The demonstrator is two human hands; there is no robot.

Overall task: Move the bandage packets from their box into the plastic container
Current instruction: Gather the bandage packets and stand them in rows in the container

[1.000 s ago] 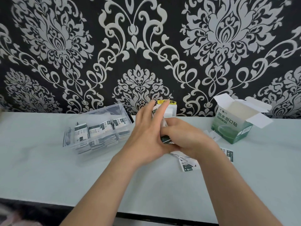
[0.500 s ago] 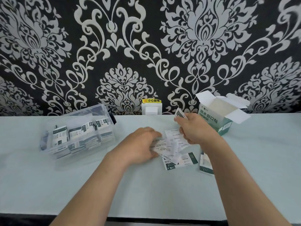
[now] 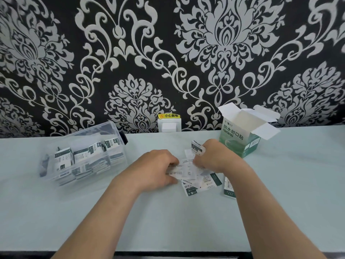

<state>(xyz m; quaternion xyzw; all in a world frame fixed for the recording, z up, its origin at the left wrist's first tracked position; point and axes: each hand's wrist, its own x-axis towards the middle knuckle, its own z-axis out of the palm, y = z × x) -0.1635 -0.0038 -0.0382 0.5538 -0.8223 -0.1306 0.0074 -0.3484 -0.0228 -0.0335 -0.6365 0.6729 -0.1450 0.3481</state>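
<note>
Several white-and-green bandage packets (image 3: 200, 181) lie loose on the pale table between my hands. My left hand (image 3: 155, 167) rests knuckles-up on the left side of the pile, its fingers curled onto the packets. My right hand (image 3: 214, 156) holds a few packets (image 3: 196, 147) upright in its fingers and reaches down to the pile. One packet (image 3: 229, 189) lies apart beside my right forearm. The green bandage box (image 3: 240, 139) stands open at the back right. The clear plastic container (image 3: 82, 157) at the left holds several packets.
A white wall socket (image 3: 169, 125) with a yellow warning label sits at the back edge of the table (image 3: 168, 221), against the patterned black wallpaper. The table's dark front edge runs along the bottom of the view.
My hands came apart and went down onto the table. The right hand, holding packets, has dropped from beside the box to the loose pile; the left hand stays on it.
</note>
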